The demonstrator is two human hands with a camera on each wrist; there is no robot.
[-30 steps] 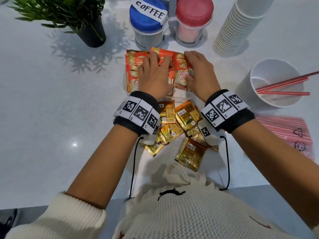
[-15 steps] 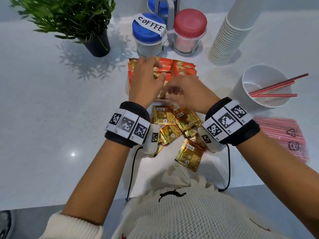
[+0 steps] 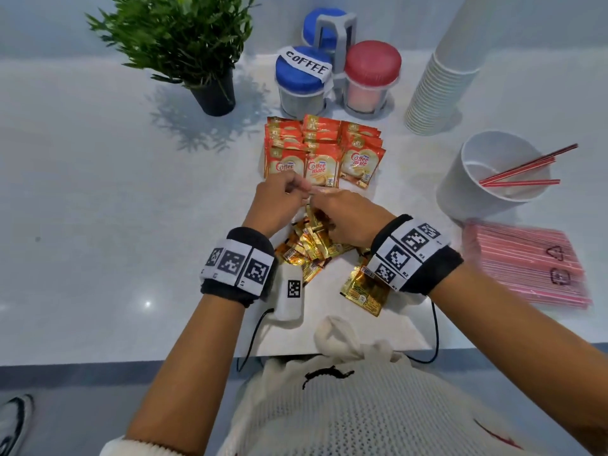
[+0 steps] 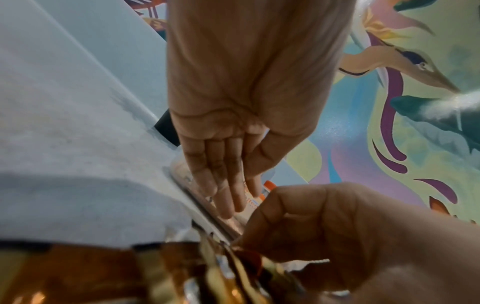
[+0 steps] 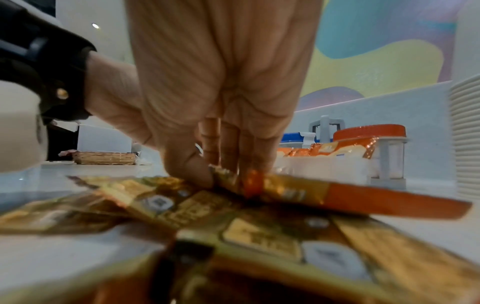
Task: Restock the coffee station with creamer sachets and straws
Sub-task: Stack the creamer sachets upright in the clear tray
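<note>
Near the front edge of the tabletop [image 3: 98, 225], the gold sachets [image 3: 312, 245] lie right under both hands, the right hand [image 3: 345, 215] pinching 1, the left hand [image 3: 276, 205] loose-fingered and holding none.

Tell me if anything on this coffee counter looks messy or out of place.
Yes. The gold sachets lie in a loose, overlapping pile under both hands, unlike the orange creamer sachets standing in neat rows behind. The white cup holds only a few straws, leaning askew.
</note>
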